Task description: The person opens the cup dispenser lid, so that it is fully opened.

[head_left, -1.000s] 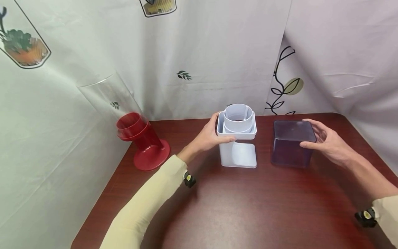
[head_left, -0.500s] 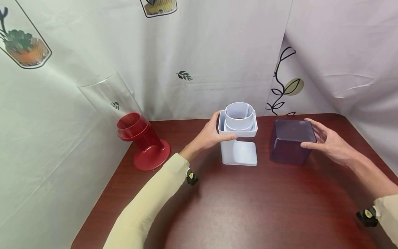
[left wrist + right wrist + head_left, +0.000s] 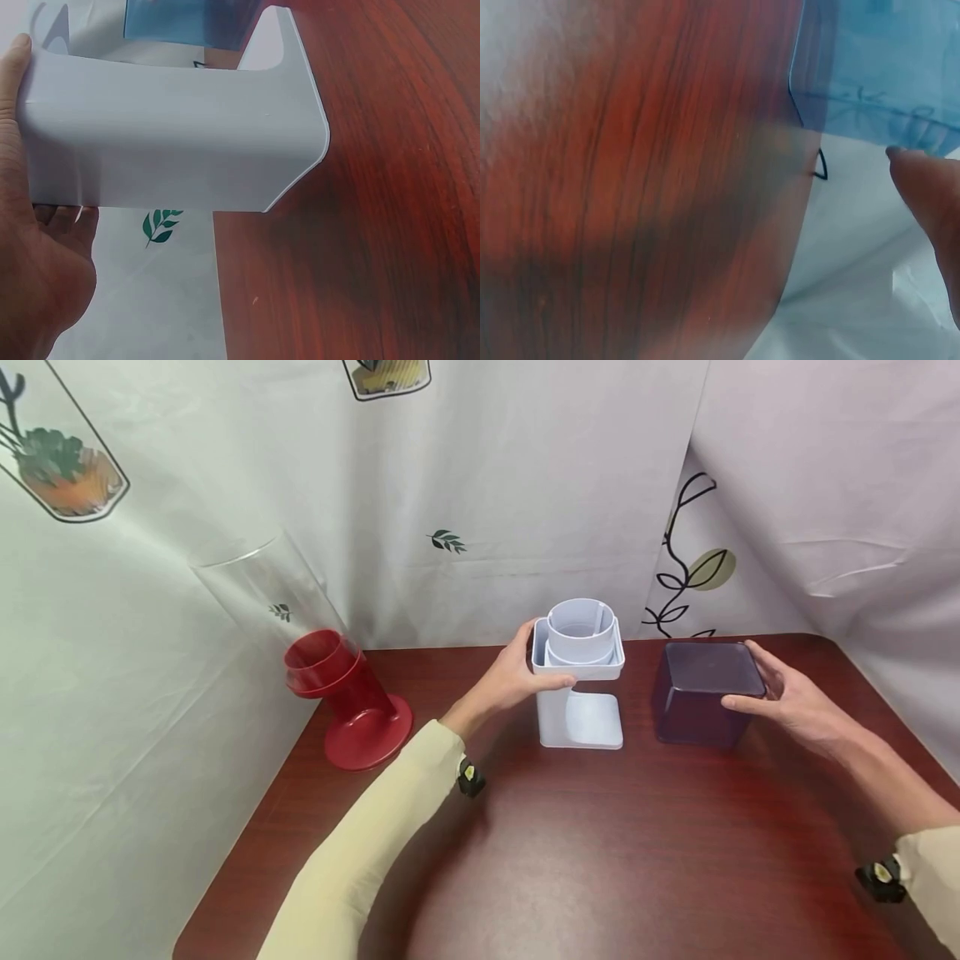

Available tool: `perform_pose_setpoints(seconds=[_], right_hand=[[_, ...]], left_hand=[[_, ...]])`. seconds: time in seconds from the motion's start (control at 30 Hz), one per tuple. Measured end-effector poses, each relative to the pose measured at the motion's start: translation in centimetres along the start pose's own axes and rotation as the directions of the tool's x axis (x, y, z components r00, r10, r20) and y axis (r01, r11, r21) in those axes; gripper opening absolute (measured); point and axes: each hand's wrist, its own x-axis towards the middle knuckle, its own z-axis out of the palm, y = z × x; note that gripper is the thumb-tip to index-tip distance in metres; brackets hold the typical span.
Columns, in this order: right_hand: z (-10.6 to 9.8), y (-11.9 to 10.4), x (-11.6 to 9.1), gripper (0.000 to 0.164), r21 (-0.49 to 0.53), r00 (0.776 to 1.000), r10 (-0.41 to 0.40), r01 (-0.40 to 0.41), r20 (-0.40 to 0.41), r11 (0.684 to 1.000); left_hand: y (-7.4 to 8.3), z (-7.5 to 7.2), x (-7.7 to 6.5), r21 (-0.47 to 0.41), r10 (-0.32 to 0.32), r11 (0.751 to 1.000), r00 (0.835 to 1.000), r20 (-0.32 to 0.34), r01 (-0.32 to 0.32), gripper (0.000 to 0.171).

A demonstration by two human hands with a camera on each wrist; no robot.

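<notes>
My left hand (image 3: pixel 510 675) grips a white plastic stand (image 3: pixel 553 718) by its upper part. The thumb lies along the front of its square tray, and a round collar rises from the tray. In the left wrist view, the stand's smooth column (image 3: pixel 165 135) fills the middle, with fingers behind it. My right hand (image 3: pixel 798 702) holds a dark translucent square container (image 3: pixel 701 710) at its right side, flat face up. In the right wrist view the container (image 3: pixel 877 67) looks bluish, with a fingertip against its edge. Whether either thing touches the table cannot be told.
At the left of the dark red wooden table (image 3: pixel 600 860) stands a red stand (image 3: pixel 367 727) with a clear cylinder (image 3: pixel 262 585) on top, leaning in view. Pale printed cloth (image 3: pixel 517 485) hangs behind the table and on the left.
Both hands have moved slightly upward in the head view, carrying the white stand and the dark container with them. The red stand has stayed in place.
</notes>
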Motion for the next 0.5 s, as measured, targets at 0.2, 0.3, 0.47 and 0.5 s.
perform_pose_setpoints(seconds=[0.2,0.3,0.47,0.5], right_hand=[[1.07,-0.47,0.55,0.105,-0.139,0.991,0.069,-0.084,-0.111,0.987],[1.22,-0.44,0.68,0.101,-0.149,0.988,0.054,-0.076,-0.147,0.986],[1.15,-0.37,0.98,0.094,-0.154,0.984,0.023,-0.051,-0.177,0.987],[1.13,-0.39,1.07,0.094,-0.158,0.984,0.022,-0.05,-0.178,0.986]], left_hand=[[-0.08,-0.05,0.48,-0.003,0.007,1.0,1.0,0.0,-0.007,0.098],[-0.14,-0.01,0.65,-0.001,0.009,1.0,1.0,0.008,-0.009,0.098],[-0.22,0.01,0.92,0.003,0.01,1.0,1.0,0.016,-0.01,0.097],[-0.22,-0.02,0.98,0.002,0.009,1.0,1.0,0.018,-0.009,0.097]])
